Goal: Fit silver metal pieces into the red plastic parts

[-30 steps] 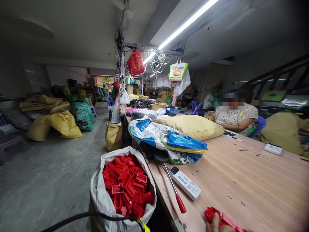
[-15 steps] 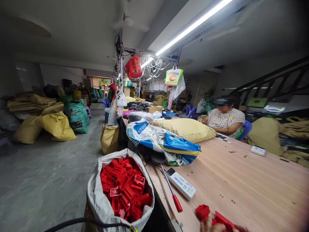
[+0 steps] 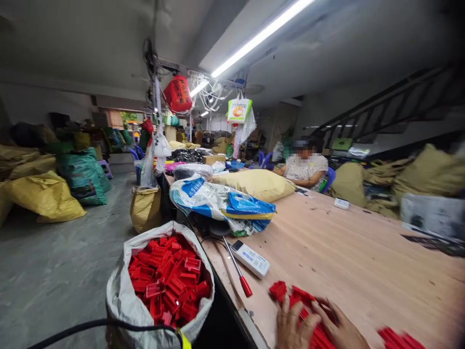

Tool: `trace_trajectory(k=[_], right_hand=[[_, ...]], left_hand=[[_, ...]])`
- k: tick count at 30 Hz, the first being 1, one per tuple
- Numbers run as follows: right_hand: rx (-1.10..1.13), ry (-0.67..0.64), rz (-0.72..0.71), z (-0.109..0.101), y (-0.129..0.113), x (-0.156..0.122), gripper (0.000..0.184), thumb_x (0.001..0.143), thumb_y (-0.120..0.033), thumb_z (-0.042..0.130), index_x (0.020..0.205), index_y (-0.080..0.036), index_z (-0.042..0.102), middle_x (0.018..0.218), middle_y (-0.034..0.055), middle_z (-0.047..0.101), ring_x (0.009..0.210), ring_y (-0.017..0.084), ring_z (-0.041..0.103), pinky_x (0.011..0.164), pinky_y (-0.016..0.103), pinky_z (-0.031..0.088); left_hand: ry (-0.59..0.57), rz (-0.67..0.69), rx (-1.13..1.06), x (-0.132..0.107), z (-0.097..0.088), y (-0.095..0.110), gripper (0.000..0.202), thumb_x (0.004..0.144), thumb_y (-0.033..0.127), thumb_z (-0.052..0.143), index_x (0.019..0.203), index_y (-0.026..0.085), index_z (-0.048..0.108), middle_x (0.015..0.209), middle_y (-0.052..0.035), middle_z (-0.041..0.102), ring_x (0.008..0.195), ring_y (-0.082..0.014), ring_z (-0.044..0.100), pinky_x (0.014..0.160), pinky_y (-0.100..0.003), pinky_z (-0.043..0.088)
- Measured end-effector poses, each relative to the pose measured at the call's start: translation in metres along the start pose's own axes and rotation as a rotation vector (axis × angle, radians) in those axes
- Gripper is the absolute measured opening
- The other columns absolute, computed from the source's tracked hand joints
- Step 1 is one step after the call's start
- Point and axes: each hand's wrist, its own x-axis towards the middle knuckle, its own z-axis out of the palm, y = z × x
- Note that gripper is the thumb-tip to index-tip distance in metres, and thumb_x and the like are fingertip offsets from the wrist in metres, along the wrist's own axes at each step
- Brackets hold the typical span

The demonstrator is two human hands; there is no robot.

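My left hand (image 3: 296,324) is on the wooden tabletop at the bottom of the view, fingers curled onto red plastic parts (image 3: 302,296). Close on its right, my right hand (image 3: 339,325) bends its fingers round the other side of the same small cluster. How many pieces are between the hands is hidden by the fingers. One red block-like piece (image 3: 278,291) pokes out past the left fingertips. More red parts (image 3: 397,338) lie to the right of my right hand. At the left, a white woven sack (image 3: 118,286) stands open, full of similar red boxy parts (image 3: 169,283).
A lever with a red handle (image 3: 245,287) juts along the table edge beside a white handheld device (image 3: 250,259). Behind them lies a blue-and-white bag (image 3: 221,203) and a beige sack (image 3: 254,184). A black cable (image 3: 109,322) crosses the sack's front. A person (image 3: 305,167) sits across the table.
The view has turned to the right, so the scene sits further left. More of both hands now shows on the red parts, and further red parts have appeared at the lower right.
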Motion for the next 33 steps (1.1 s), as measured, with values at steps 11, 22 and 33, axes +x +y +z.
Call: trace_trajectory(k=[11, 22, 33], right_hand=[[-0.165, 0.045, 0.107, 0.005, -0.034, -0.035, 0.036, 0.083, -0.049, 0.046, 0.100, -0.024, 0.064, 0.104, 0.0056, 0.071, 0.096, 0.024, 0.064, 0.082, 0.035, 0.046], [-0.011, 0.121, 0.166, 0.011, -0.041, -0.053, 0.040, 0.084, -0.056, 0.044, 0.093, -0.024, 0.066, 0.093, 0.0053, 0.072, 0.087, 0.024, 0.065, 0.077, 0.034, 0.046], [0.258, 0.288, 0.141, 0.009, -0.047, -0.052, 0.063, 0.070, -0.073, 0.044, 0.085, -0.015, 0.064, 0.079, 0.0093, 0.070, 0.073, 0.023, 0.063, 0.069, 0.033, 0.049]], left_hand=[[-0.002, 0.023, 0.058, -0.021, -0.024, 0.028, 0.084, 0.059, 0.013, 0.066, 0.137, 0.019, 0.036, 0.149, -0.0156, 0.029, 0.142, -0.0371, 0.014, 0.112, -0.059, 0.020], [0.183, -0.120, -0.333, -0.009, -0.010, 0.027, 0.077, 0.053, -0.003, 0.048, 0.126, 0.021, 0.046, 0.137, -0.0092, 0.040, 0.132, -0.0259, 0.037, 0.112, -0.043, 0.030], [0.162, -0.051, -0.500, -0.004, -0.021, 0.049, 0.061, 0.058, -0.004, 0.053, 0.114, 0.022, 0.056, 0.114, -0.0040, 0.056, 0.110, -0.0209, 0.055, 0.102, -0.040, 0.042]])
